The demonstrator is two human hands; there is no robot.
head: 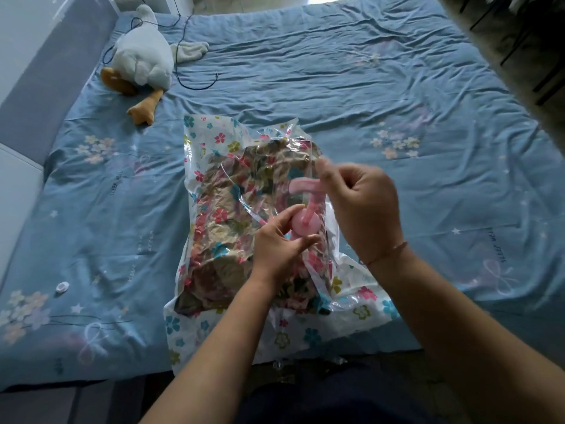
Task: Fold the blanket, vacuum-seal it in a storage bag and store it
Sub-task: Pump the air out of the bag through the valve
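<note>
The blue, flower-printed fabric bed sheet (336,87) bears small dark words "SLEEP WELL" twice: at 9 o'clock and at 3 o'clock from the clear, flower-printed plastic storage bag (214,139). Other small print nearby is too blurred to read.

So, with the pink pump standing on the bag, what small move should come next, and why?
Probably push the handle down. The right hand holds it raised above the pump, the left hand steadies the pump's body, and the bag looks loose at its edges, so some air likely remains.
</note>
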